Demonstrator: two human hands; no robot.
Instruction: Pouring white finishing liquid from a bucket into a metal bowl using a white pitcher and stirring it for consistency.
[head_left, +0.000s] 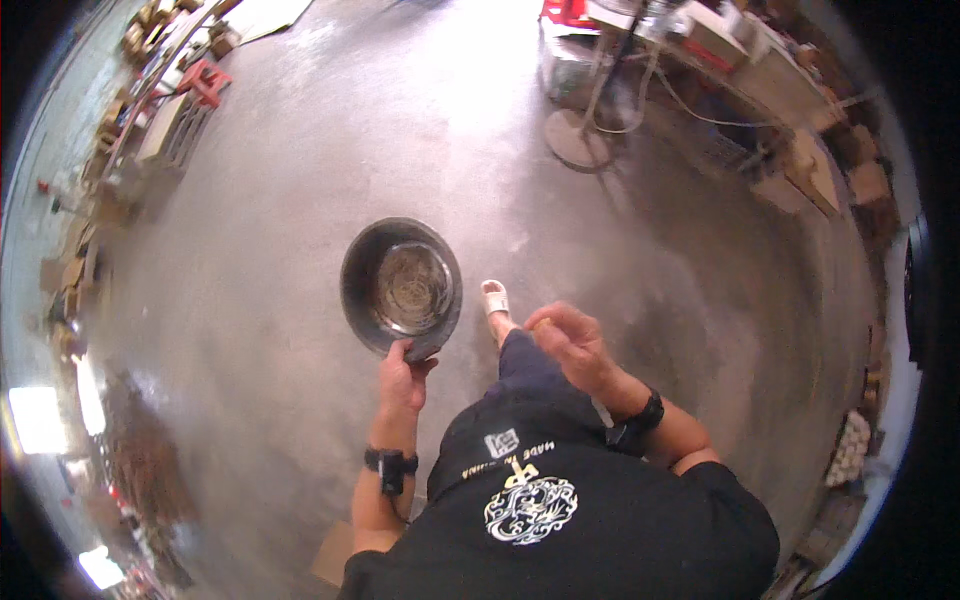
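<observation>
A round dark grey basin (364,275) is tilted toward me, with a shiny, worn bottom and nothing lying in it. My left hand (402,380) grips its near rim, the thumb over the edge and the fingers beneath. In front of my right hip, my right hand (574,347) is curled with thumb and fingertips together. A small yellowish spot shows at those fingertips; whether it is a held thing is too unclear to say. The right hand is apart from the basin. Both wrists wear black straps.
Grey concrete floor (300,170) spreads around me. A stand with a round base (580,140) and a trailing pale cord is ahead to the right, beside a cluttered workbench (775,85). A red stool (205,82) and boxes line the left. My foot in a light sandal (494,297) points forward.
</observation>
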